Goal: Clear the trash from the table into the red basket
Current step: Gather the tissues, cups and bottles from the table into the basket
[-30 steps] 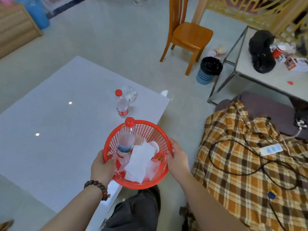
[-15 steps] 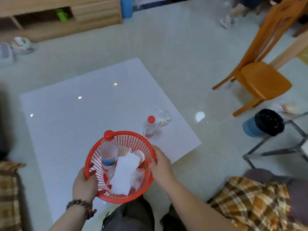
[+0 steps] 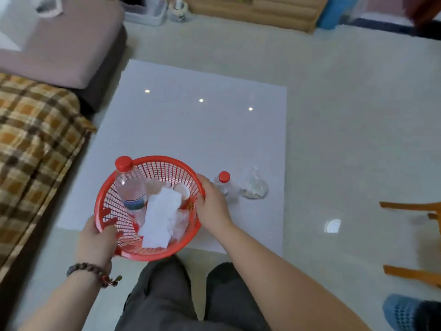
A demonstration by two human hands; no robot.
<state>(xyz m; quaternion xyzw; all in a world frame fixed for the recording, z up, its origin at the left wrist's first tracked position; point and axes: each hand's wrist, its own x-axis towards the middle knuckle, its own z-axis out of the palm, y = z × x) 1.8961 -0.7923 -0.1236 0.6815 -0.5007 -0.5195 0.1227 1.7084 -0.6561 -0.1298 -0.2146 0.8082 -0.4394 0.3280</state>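
Two hands clamp red basket (image 3: 152,163) rim, lower centre: left grip (image 3: 96,237), right grip (image 3: 212,204). Upright bottle (image 3: 223,183) & clear bag (image 3: 254,187) on bench (image 3: 202,125), just right of right grip — nearer hand.

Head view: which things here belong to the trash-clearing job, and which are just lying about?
Part of the job:
red basket, held by left hand and right hand
bottle and tissue inside it
small bottle and crumpled plastic on the table

Lying about:
plaid blanket
orange chair
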